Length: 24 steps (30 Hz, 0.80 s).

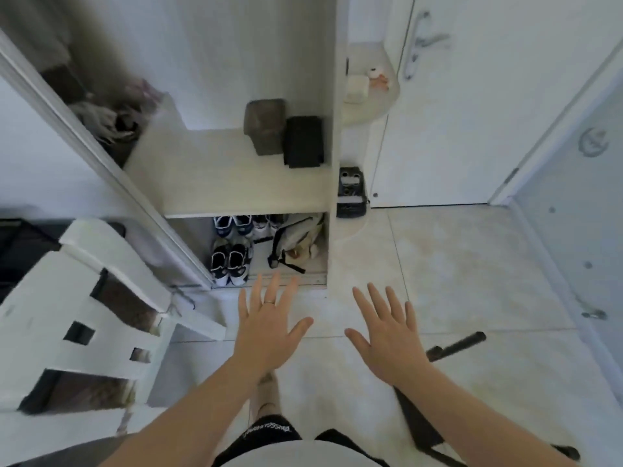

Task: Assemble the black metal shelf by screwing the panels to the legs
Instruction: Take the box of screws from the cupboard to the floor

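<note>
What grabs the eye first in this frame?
The left hand and right hand are spread open and empty at lower centre, over the pale tiled floor. Beyond them stands an open white wooden cupboard with black-and-white sneakers on its bottom level. A black metal tube, probably a shelf leg, lies on the floor to the right.

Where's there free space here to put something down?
The pale tiled floor is bare between the white cupboard and the black metal tube. The cupboard's pale shelf is free left of the brown lidded bin. Crowded: the bottom compartment, with white sneakers and a beige backpack.
</note>
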{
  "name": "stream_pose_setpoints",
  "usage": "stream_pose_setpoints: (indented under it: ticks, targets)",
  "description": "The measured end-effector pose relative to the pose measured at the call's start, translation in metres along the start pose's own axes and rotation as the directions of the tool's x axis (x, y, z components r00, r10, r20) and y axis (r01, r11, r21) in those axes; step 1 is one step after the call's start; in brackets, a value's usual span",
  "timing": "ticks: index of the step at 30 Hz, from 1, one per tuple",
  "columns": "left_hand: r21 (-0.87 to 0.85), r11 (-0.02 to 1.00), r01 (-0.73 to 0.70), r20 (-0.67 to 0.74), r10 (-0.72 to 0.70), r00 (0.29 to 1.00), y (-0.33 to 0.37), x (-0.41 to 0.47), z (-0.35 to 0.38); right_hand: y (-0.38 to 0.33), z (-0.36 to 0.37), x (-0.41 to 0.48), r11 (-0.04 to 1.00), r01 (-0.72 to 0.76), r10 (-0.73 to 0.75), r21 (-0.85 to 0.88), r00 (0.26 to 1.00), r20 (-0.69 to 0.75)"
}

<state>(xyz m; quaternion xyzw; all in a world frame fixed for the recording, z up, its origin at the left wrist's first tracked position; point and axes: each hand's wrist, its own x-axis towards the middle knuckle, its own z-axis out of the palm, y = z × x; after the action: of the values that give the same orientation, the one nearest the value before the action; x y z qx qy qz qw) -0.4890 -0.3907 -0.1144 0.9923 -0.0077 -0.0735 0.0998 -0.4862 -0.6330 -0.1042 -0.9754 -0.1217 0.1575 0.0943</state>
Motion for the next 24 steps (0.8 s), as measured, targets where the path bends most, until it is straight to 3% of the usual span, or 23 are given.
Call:
stream_pose_setpoints:
  ticks: [12, 24]
  targets:
    - [-0.044, 0.997, 0.065, -0.071, -0.068, 0.995, -0.197, 0.104, -0.057, -0.167, -0.039, 0.189, 0.999, 0.039, -0.038, 0.025, 0.998, -0.051]
    - [-0.145, 0.984, 0.098, -0.008, -0.100, 0.995, -0.240, 0.267, -0.085, -0.193, -0.093, 0.360, 0.996, 0.020, -0.014, 0.088, 0.998, -0.068]
